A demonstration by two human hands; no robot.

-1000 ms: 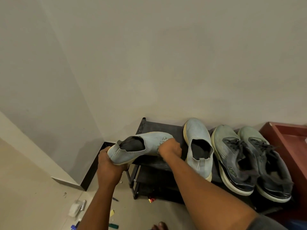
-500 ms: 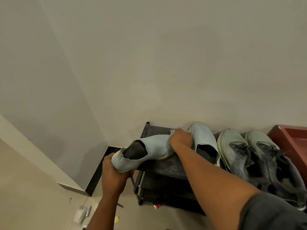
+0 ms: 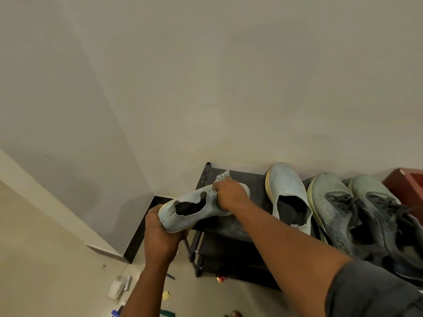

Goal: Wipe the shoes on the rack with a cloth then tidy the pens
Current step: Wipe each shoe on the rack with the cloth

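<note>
Since half a second ago the right hand [image 3: 230, 193] has slid back along the held slip-on shoe [image 3: 194, 208], from its toe toward the middle of the upper, and a crumpled pale cloth [image 3: 222, 176] now shows above the knuckles. That hand's fingers are curled round the cloth and press it onto the shoe; the forearm runs down to the lower right corner, where a dark sleeve [image 3: 375, 291] begins. The left hand [image 3: 160, 236] grips the shoe's heel from below, wrist straight, arm rising from the bottom edge.

Black shelves make up the shoe rack [image 3: 231, 227], which stands against a plain cream wall [image 3: 229, 88] near a corner with a dark skirting board. On its top shelf, right of the held shoe, lie the matching slip-on [image 3: 286, 191] and a pair of dark laced trainers [image 3: 366, 216], all toes toward the wall. A reddish wooden piece [image 3: 407, 184] sits at the far right. On the pale tiled floor [image 3: 45, 259] left of the rack lie scattered pens [image 3: 170, 276] and small scraps.

The held shoe hangs over the rack's front left corner. Its long axis runs from lower left to upper right, heel toward the person, toe toward the wall, opening up.
</note>
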